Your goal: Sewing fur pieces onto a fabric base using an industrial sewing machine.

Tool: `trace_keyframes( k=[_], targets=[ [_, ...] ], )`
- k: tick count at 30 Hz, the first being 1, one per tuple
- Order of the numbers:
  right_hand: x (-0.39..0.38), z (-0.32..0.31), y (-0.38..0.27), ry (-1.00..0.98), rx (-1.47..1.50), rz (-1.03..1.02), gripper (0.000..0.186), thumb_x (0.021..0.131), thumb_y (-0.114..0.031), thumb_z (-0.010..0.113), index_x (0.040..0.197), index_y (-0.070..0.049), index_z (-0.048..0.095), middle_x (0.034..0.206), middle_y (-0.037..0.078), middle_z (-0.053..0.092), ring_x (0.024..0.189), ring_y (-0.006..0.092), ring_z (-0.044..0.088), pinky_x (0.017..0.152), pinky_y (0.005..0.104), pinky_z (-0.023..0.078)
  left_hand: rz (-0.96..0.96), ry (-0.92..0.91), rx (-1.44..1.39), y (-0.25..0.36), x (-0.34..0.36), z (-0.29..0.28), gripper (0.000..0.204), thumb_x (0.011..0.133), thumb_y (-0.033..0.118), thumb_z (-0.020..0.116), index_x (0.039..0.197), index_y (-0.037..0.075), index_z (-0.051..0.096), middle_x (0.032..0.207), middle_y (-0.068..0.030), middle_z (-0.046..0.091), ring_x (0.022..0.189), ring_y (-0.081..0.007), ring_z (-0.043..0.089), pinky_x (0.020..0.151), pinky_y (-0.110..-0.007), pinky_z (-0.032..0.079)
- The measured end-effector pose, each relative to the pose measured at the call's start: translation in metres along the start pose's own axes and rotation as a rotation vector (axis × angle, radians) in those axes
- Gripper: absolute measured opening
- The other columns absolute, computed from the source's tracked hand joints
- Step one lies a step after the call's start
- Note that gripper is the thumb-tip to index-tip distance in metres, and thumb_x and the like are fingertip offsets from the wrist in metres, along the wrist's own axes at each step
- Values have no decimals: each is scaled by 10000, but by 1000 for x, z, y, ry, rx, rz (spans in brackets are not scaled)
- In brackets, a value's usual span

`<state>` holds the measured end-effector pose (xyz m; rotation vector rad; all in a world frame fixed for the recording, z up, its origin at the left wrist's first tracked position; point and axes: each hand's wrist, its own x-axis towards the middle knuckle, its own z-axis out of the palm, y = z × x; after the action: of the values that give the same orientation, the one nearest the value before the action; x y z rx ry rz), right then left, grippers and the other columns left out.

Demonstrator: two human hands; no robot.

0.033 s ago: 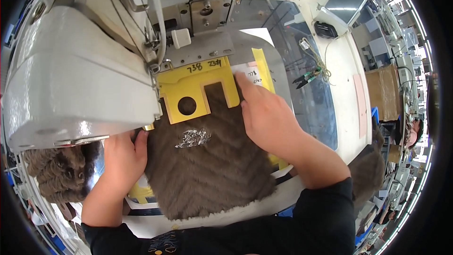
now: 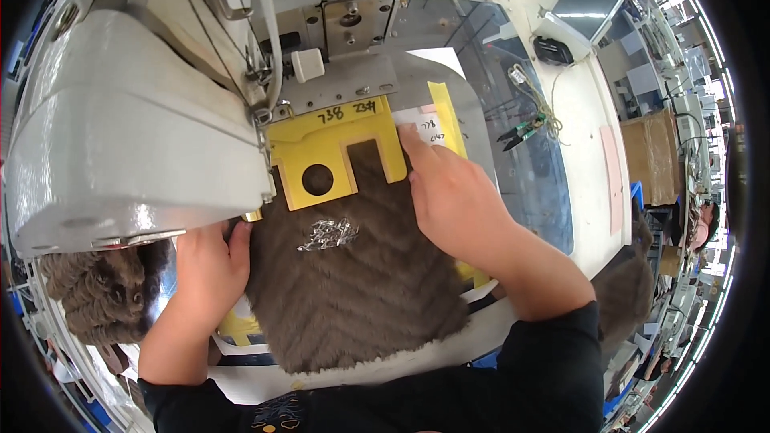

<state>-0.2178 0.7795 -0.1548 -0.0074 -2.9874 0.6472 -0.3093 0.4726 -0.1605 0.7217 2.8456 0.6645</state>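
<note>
A piece of dark brown fur fabric point(image 2: 361, 289) with a chevron pattern lies before me, a small silvery embroidered motif point(image 2: 329, 234) at its middle. A yellow clamp plate point(image 2: 329, 132) with a round hole and a notch covers its far part. My right hand point(image 2: 453, 196) lies on the fur's right side. Its index finger stretches along the plate's right edge, while the other fingers curl underneath. At the fur's left edge is my left hand point(image 2: 210, 261), thumb against the fur; its fingers are hidden under the white sewing machine head point(image 2: 136, 128).
Green-handled thread snips point(image 2: 520, 135) with a cord lie to the right. More brown fur pieces point(image 2: 104, 293) are piled at the left, and another point(image 2: 626, 293) hangs at the right. A cardboard box point(image 2: 651, 156) and a screen point(image 2: 589, 0) stand farther right.
</note>
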Motion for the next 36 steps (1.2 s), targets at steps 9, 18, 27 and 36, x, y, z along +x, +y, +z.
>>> trace_keyframes(
  k=[9, 18, 27, 36],
  targets=[
    [-4, -7, -8, -128, -88, 21, 500, 883, -34, 570, 1341, 167, 548, 926, 235, 650, 794, 379, 677, 729, 446, 563, 239, 144, -3, 2, -2, 7, 163, 898, -3, 657, 1051, -59, 649, 807, -240, 635, 739, -462, 631, 630, -496, 483],
    [2, -6, -5, -21, -69, 1, 432, 925, -42, 521, 1322, 116, 589, 983, 239, 673, 857, 415, 675, 778, 499, 556, 203, 92, -5, 4, -4, 2, 88, 895, 3, 620, 972, -37, 637, 867, -237, 664, 778, -446, 650, 708, -521, 527],
    [3, 0, -5, 42, -23, 24, 363, 921, -1, 584, 1275, 20, 659, 932, 231, 669, 876, 450, 652, 789, 516, 523, 2, -26, -86, 10, -1, -2, 436, 930, 35, 564, 1314, -164, 501, 807, -259, 666, 770, -443, 678, 694, -506, 548],
    [3, -1, -7, 30, -63, 26, 367, 922, 12, 576, 1278, 42, 662, 933, 237, 669, 857, 436, 646, 784, 484, 516, 268, 117, 135, -3, -9, 17, 394, 866, 22, 579, 1206, -175, 604, 815, -203, 673, 723, -303, 701, 636, -377, 589]
  ],
)
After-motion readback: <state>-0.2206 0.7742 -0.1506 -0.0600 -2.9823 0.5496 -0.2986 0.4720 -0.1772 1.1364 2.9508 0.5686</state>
